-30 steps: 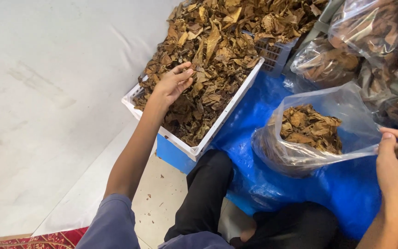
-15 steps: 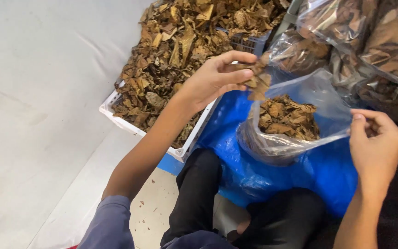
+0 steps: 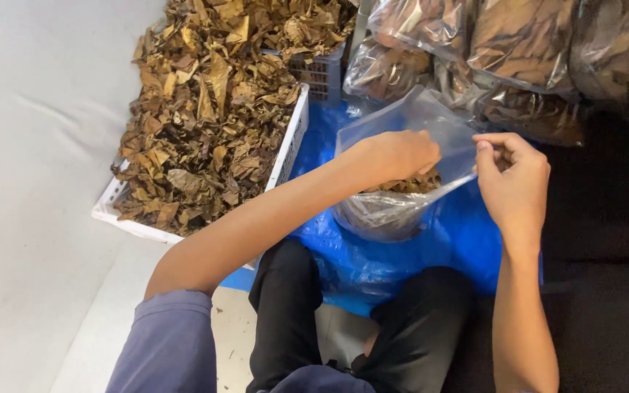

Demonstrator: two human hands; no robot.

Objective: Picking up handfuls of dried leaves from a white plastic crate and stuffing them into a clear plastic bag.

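Hands: both work at one clear plastic bag, half filled with dried brown leaves (image 3: 394,200), in the middle of the frame.
Left hand (image 3: 394,154): the forearm runs up from the lower left of the frame, sleeve of grey-blue cloth at the elbow; the wrist bends down and the fingers are curled shut inside the bag's mouth, knuckles upward. What they hold is hidden, so I cannot tell whether leaves are in the grip.
Right hand (image 3: 515,178): the forearm rises from the lower right, almost vertical; thumb and forefinger pinch the bag's right rim and hold it up and open, the other fingers bent loosely behind.
Bag: its base rests on a crumpled blue plastic sheet (image 3: 467,240), just above the person's knees in black trousers (image 3: 285,306); its far wall stands upright behind the left hand.
Leaf crate: a white slotted plastic crate (image 3: 289,145) heaped with dry, curled brown leaves (image 3: 205,124) fills the upper left centre, just beside the bag's left side, on the blue sheet's edge.
Packed bags: several filled clear bags of the same leaves (image 3: 504,51) lie stacked along the upper right, close behind the open bag.
Floor: pale grey surface (image 3: 30,167) at the left of the frame.
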